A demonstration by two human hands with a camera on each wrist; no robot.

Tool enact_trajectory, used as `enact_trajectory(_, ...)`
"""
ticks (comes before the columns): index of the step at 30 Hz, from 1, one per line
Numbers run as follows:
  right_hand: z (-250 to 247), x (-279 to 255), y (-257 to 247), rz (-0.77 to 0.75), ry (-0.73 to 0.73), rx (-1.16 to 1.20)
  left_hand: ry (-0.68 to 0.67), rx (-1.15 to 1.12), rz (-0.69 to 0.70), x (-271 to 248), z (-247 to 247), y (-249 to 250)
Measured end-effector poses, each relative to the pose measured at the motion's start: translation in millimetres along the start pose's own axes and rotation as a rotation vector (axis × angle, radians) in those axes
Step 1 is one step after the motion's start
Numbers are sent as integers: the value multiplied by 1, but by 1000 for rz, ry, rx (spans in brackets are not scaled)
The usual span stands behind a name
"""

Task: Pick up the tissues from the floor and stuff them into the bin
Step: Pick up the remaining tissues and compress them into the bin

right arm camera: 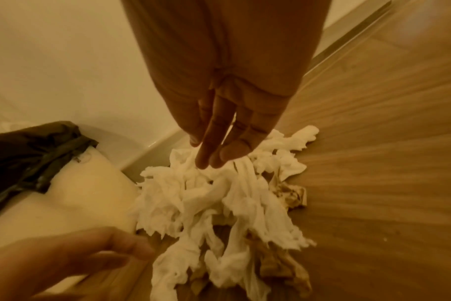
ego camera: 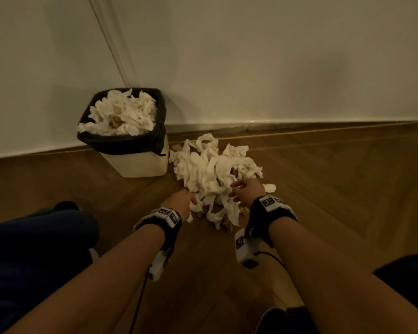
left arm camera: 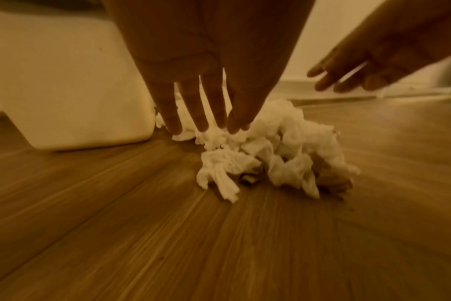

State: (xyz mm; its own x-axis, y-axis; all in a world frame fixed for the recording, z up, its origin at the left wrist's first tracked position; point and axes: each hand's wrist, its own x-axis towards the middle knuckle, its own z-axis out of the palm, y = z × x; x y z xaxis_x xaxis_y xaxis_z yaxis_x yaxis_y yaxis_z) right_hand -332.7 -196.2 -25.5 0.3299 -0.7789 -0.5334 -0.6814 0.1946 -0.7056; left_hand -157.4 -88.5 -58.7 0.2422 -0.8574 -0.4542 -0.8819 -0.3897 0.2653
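No readable text, brand, number or sign appears in any view. The only markings are black-and-white square code patterns on the white blocks of the left wristband (ego camera: 168, 216) and the right wristband (ego camera: 271, 202), and on the small white camera housings under each wrist; they carry no legible letters or digits.

In the head view, the left hand (ego camera: 180, 204) hides its own fingers beneath its back, so contact with the pile of tissues (ego camera: 212, 174) is unclear there. The bin (left arm camera: 72, 97) is cut off at 12 o'clock in the left wrist view. The left hand's fingers (right arm camera: 131, 247) are blurred at 7 o'clock in the right wrist view.
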Motion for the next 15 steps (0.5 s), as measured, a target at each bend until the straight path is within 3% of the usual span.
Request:
enact_trajectory(4,20,3,7,-9,52,45,9,70,42,8,28,-2)
enact_trajectory(8,26,6,20,1,208,-16,33,53,0,15,52,4)
enact_trajectory(11,27,4,30,59,271,-94,-6,-31,-59,18,70,8)
enact_trajectory(15,28,-1,44,161,337,-197,66,29,-100,23,82,18)
